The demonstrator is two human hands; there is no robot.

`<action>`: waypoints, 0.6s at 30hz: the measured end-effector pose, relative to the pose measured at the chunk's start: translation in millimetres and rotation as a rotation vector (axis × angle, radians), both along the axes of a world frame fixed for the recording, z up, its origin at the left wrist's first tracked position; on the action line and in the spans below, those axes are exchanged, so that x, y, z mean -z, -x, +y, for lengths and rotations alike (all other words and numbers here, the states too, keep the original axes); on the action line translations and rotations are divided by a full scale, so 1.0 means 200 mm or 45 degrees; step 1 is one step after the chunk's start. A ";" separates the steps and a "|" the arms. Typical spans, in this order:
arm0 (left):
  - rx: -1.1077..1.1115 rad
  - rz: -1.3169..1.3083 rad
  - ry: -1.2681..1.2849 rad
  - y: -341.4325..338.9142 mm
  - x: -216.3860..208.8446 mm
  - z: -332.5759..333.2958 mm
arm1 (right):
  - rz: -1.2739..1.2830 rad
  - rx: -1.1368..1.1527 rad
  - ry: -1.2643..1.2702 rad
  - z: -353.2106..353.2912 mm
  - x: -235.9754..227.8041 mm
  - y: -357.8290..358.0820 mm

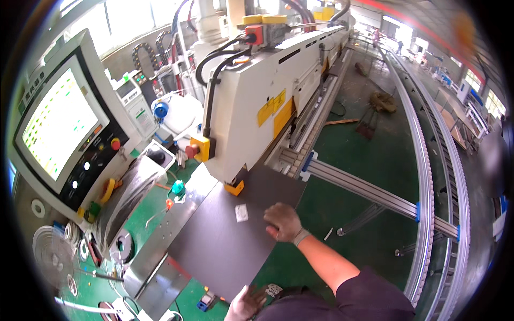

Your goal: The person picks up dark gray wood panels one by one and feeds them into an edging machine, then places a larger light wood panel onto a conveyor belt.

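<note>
A flat dark brown panel [219, 243] lies partly under the front end of a long white machine [235, 117], with a small white label [241, 213] on its top face. My right hand [285, 222], in a thin pale glove, is at the panel's right edge. Its fingers are curled, and the fingertips and thumb rest over the panel's surface. Low in the picture, my left hand [247, 305], also gloved, is beside the panel's near corner. Its thumb and fingers are apart; whether it touches the panel I cannot tell.
A control console [64, 123] with a lit screen stands at the left. A red stop button on a yellow box [198, 150] juts from the machine. At the right, a metal crossbar [364, 187] joins a long curved-looking rail [420, 176]. A fan [53, 254] and cables sit lower left.
</note>
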State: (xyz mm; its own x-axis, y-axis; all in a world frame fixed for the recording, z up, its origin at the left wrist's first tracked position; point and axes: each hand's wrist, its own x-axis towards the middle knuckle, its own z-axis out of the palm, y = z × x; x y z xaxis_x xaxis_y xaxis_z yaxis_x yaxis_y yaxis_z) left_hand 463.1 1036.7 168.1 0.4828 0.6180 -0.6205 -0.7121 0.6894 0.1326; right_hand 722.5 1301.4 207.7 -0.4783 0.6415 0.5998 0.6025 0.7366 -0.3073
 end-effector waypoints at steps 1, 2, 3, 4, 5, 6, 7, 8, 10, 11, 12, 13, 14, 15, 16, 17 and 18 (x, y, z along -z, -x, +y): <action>0.132 0.142 -0.081 -0.09 0.01 0.09 | -0.012 0.081 0.086 0.03 -0.04 -0.11; 0.227 0.299 -0.161 -0.15 -0.02 0.13 | -0.010 0.121 0.170 0.06 -0.07 -0.16; 0.650 0.774 -0.501 -0.19 -0.14 0.20 | -0.003 0.234 0.156 0.07 -0.05 -0.22; 0.895 1.051 -0.740 -0.17 -0.12 0.23 | 0.007 0.331 0.122 0.10 -0.04 -0.23; 1.139 1.332 -0.974 -0.13 -0.09 0.26 | 0.018 0.426 0.086 0.13 -0.03 -0.22; 1.170 1.347 -0.946 -0.11 -0.07 0.25 | 0.087 0.519 0.099 0.13 0.00 -0.18; 1.201 1.363 -0.896 -0.08 -0.05 0.20 | 0.160 0.599 0.128 0.11 0.04 -0.12; 1.240 1.381 -0.979 -0.05 0.03 0.17 | 0.229 0.677 0.158 0.08 0.08 -0.06; 1.142 1.528 -0.834 0.03 0.11 0.02 | 0.276 0.666 0.256 -0.11 0.12 0.14; 1.090 1.650 -0.789 0.10 0.29 -0.12 | 0.305 0.654 0.301 -0.23 0.10 0.24; 1.009 1.704 -0.661 0.15 0.35 -0.24 | 0.274 0.633 0.329 -0.34 0.11 0.30; 0.928 1.752 -0.540 0.20 0.38 -0.36 | 0.242 0.618 0.350 -0.44 0.11 0.36; 0.856 1.821 -0.217 0.22 0.37 -0.48 | 0.151 0.624 0.293 -0.49 0.10 0.38; 0.679 1.848 -0.024 0.30 0.47 -0.72 | 0.181 0.627 0.270 -0.47 0.08 0.38; 0.676 1.857 0.157 0.36 0.51 -0.91 | 0.204 0.634 0.253 -0.42 0.07 0.35; 0.786 2.020 0.086 0.41 0.51 -1.09 | 0.223 0.660 0.227 -0.37 0.07 0.29; 1.051 2.212 -0.154 0.48 0.62 -1.40 | 0.268 0.618 0.210 -0.33 0.06 0.29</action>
